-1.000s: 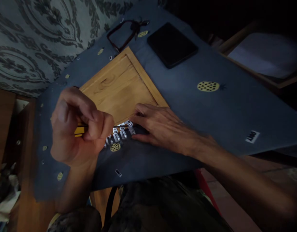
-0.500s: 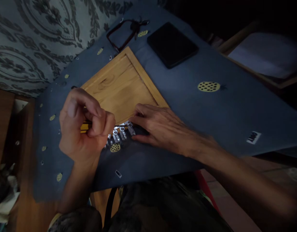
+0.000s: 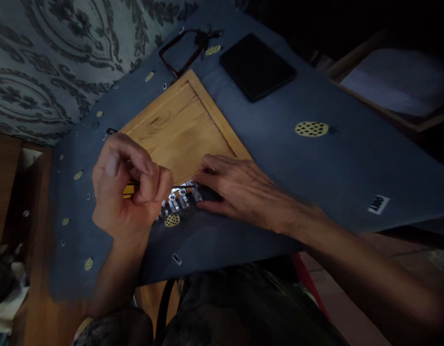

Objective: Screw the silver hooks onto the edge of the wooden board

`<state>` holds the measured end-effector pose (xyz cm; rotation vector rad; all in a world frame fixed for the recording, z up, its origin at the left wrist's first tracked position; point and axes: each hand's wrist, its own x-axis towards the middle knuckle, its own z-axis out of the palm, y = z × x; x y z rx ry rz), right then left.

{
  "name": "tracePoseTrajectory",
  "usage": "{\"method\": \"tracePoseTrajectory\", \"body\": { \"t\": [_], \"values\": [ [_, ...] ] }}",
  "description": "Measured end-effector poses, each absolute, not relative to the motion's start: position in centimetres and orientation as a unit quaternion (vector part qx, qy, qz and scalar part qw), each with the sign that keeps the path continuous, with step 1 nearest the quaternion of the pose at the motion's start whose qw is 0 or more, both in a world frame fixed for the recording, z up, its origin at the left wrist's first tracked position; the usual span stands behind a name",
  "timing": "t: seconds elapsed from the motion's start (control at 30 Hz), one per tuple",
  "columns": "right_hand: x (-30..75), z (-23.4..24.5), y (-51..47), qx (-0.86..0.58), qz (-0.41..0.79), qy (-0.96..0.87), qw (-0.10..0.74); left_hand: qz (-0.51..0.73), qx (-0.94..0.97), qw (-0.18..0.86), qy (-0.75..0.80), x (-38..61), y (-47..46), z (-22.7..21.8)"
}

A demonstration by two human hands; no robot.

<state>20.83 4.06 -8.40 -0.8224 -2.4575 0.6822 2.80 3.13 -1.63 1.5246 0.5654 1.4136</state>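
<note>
My left hand is closed around a screwdriver with a yellow and black handle. Its thin dark shaft points right, the tip at the last metal hook of a row. Several such silvery hooks are fixed along the near edge of a framed wooden board, lit brightly there. With thumb and fingertips on either side of that end hook, my right hand steadies it at the board's edge. My left hand hides the hooks at the row's left end.
A dark blue cloth with pineapple prints covers the table. Beyond the board lie a pair of glasses and a black flat tablet-like object. A patterned curtain or wall covering borders the left; a box-like frame with white material stands right.
My left hand has shifted slightly right and turned a little with the screwdriver. My right hand, the board and the hooks stay in place.
</note>
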Motion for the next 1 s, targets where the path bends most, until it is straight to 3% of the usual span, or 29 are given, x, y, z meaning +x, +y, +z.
{"method": "tracePoseTrajectory", "body": {
  "t": [0.13, 0.33, 0.57, 0.87, 1.0],
  "values": [
    [20.8, -8.3, 4.1, -0.299, 0.252, -0.894, 0.218, 0.579, 0.620, 0.491, 0.201, 3.1, 3.0, -1.6],
    [20.8, -8.2, 4.1, -0.300, 0.251, -0.892, 0.224, 0.581, 0.614, 0.423, 0.326, 3.6, 2.0, -1.3],
    [20.8, -8.2, 4.2, -0.302, 0.256, -0.894, 0.210, 0.562, 0.633, 0.491, 0.207, 3.0, 2.7, -1.8],
    [20.8, -7.7, 4.2, -0.311, 0.247, -0.898, 0.188, 0.596, 0.527, 0.445, 0.410, 5.0, 1.8, -0.6],
    [20.8, -7.7, 4.3, -0.312, 0.248, -0.898, 0.185, 0.653, 0.487, 0.400, 0.421, 5.8, 1.7, -0.6]
  ]
}}
